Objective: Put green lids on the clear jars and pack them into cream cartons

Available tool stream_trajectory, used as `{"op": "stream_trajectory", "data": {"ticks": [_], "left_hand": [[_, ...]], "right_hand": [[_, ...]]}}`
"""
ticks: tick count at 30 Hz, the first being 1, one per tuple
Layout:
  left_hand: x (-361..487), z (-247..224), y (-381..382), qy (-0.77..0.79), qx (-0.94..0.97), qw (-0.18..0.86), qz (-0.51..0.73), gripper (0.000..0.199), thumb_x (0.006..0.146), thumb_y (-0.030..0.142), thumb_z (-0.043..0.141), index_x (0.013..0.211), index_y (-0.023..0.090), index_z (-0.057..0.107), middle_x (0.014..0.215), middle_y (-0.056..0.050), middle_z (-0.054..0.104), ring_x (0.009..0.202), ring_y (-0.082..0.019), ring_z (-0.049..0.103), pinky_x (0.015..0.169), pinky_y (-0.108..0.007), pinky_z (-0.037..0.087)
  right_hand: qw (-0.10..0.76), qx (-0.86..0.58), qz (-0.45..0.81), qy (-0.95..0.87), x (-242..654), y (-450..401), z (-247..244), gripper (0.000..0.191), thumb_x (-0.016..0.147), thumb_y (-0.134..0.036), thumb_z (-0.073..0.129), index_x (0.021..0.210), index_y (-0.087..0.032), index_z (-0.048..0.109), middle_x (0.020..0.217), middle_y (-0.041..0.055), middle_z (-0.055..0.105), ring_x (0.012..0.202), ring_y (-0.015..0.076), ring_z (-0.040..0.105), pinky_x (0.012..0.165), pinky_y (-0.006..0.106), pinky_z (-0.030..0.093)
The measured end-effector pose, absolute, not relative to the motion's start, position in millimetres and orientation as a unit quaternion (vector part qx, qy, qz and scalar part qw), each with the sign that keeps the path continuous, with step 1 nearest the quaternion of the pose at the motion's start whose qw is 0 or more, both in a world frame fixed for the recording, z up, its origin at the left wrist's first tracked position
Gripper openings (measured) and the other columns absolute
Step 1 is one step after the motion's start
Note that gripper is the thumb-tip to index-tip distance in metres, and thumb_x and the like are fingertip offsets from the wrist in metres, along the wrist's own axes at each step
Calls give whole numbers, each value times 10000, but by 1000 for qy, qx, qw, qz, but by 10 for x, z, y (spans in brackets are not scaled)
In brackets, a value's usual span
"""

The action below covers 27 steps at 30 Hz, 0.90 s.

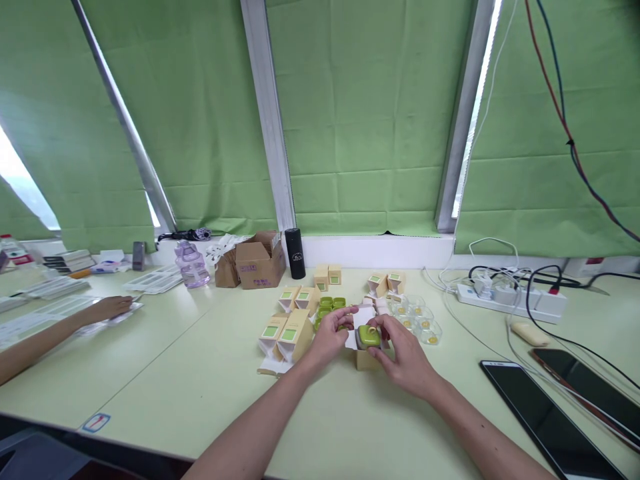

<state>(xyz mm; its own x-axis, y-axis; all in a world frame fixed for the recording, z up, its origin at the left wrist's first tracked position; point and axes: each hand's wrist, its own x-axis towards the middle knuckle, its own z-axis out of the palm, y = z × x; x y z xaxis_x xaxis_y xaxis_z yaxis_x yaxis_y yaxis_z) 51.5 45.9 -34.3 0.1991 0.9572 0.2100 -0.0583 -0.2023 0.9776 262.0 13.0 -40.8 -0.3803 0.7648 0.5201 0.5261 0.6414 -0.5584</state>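
Note:
In the middle of the head view, my right hand (406, 355) is closed on a small green container (369, 336) with a rounded square top and a yellowish ring-like part. The container is right above an opened small cardboard box (367, 361) whose white flap (363, 316) stands up behind it. My left hand (332, 331) is beside the box on the left, fingers apart and curved near the flap. Behind it sit several green square pieces (333, 303). Further left stand several tan boxes (289, 335) with green labels and open flaps. Clear plastic cups (416, 313) with yellow bits lie to the right.
More tan boxes (387, 284) stand farther back. A black cylinder (295, 254), a brown carton (261, 261) and a purple bottle (191, 265) line the back. On the right are a power strip (513, 301), cables and a phone (543, 417). Another person's hand (111, 308) is at left.

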Motion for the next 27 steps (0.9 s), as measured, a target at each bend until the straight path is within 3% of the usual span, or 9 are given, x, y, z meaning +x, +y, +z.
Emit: {"op": "stream_trajectory", "data": {"ticks": [4,8,20,27], "left_hand": [[508,-339,450,387,589,497,506,733,531,-1,468,1201,123,738,901,-46,733,903,-183,675,841,-282,508],[511,-334,443,384,590,497,506,743,538,-7,460,1217,123,732,919,-45,744,939,-185,683,894,-295,508],[516,-327,441,389,586,496,508,747,526,-10,451,1208,116,728,925,-46,749,930,-180,684,891,-298,519],[517,-341,454,388,586,499,507,743,533,-15,460,1214,112,730,926,-54,754,923,-182,690,855,-283,516]], "right_hand": [[397,-389,149,-818,2592,134,-401,99,1023,-321,518,1085,-252,552,993,53,660,851,240,596,765,376,462],[422,-401,151,-799,2554,161,-419,197,1084,-333,415,1017,-252,581,956,49,662,892,245,602,777,376,456],[477,-372,171,-777,2509,240,-484,126,1012,-247,527,929,-250,621,1015,65,705,928,252,617,796,373,482],[499,-389,221,-743,2481,255,-484,119,942,-259,616,864,-233,702,1011,75,684,773,211,599,704,343,494]]}}
